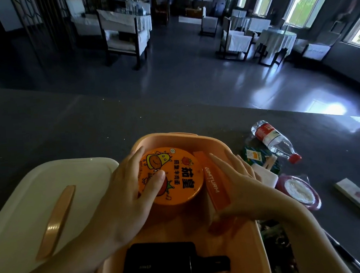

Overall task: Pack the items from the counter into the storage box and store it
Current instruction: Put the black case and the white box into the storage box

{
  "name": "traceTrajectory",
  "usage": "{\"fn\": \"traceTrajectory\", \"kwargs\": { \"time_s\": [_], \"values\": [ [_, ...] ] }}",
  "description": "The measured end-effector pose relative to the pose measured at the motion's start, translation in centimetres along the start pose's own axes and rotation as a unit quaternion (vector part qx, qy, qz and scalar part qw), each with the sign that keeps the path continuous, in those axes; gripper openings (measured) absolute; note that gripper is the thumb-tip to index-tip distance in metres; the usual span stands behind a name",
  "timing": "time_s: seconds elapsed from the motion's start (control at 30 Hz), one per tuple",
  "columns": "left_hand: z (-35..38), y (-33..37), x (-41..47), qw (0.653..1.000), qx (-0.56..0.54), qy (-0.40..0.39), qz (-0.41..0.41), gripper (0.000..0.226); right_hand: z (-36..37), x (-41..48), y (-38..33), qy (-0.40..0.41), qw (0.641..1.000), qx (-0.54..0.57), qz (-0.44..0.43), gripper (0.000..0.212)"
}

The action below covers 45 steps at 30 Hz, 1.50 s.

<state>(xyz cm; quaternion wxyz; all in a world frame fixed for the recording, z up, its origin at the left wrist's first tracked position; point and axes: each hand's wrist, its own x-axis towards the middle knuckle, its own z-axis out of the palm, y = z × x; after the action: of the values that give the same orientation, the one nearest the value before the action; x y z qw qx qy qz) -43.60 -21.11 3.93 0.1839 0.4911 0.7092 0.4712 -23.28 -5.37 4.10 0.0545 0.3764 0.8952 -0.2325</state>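
Observation:
A peach storage box (205,142) stands on the dark counter (67,127). Inside it sits an orange instant-noodle cup (177,177). My left hand (127,195) grips the cup from the left, thumb on its lid. Beside the cup an orange flat box (215,187) stands on edge. My right hand (235,185) holds that box, fingers along its right side and thumb at its near end. A black device (162,263) lies in the near part of the storage box. The cream lid (26,211) with a tan handle lies to the left.
To the right of the box lie a water bottle (275,141) with a red cap, a green carton (259,157), a white packet (267,176), a round red-rimmed pack (300,190) and a white flat box (358,198). Beyond the counter edge is a dining room with chairs.

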Motion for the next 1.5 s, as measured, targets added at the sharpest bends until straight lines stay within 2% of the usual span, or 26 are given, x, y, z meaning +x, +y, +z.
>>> {"fn": "traceTrajectory", "kwargs": {
  "time_s": [0.2,0.37,0.5,0.63,0.8,1.0,1.13,1.23,1.37,1.5],
  "values": [
    [0.0,0.1,0.1,1.000,0.011,-0.011,-0.001,0.076,0.2,1.1,-0.8,0.067,0.997,-0.003,0.045,0.127],
    [0.2,0.2,0.1,1.000,0.020,-0.006,-0.008,0.079,0.4,1.0,-0.7,0.039,0.996,-0.054,0.060,0.131],
    [0.2,0.3,0.1,0.999,0.045,-0.011,-0.005,0.079,0.4,0.9,-0.7,0.037,0.996,-0.052,0.058,0.132],
    [0.3,0.2,0.0,0.995,0.094,-0.021,-0.005,0.081,0.4,0.4,-0.6,0.038,0.998,-0.012,0.052,0.127],
    [0.8,0.7,0.0,0.976,0.210,-0.033,0.043,0.088,-0.8,-1.9,0.5,0.123,0.985,0.095,0.081,0.111],
    [4.4,4.3,-0.3,0.981,0.163,-0.082,0.066,0.077,-3.1,-5.1,7.5,0.186,0.967,0.141,0.098,0.062],
    [8.2,8.0,-0.2,0.975,0.182,-0.106,0.069,0.080,-4.7,-7.2,13.2,0.196,0.962,0.165,0.090,0.055],
    [12.1,10.5,-0.1,0.973,0.190,-0.095,0.088,0.078,-5.9,-8.3,17.5,0.189,0.958,0.205,0.060,0.041],
    [17.9,13.3,0.5,0.975,0.188,-0.089,0.076,0.077,-7.7,-9.3,22.8,0.180,0.967,0.174,0.045,0.036],
    [22.8,14.6,0.9,0.979,0.184,-0.082,0.035,0.089,-9.1,-10.0,26.9,0.139,0.978,0.145,0.051,0.049]
  ]
}}
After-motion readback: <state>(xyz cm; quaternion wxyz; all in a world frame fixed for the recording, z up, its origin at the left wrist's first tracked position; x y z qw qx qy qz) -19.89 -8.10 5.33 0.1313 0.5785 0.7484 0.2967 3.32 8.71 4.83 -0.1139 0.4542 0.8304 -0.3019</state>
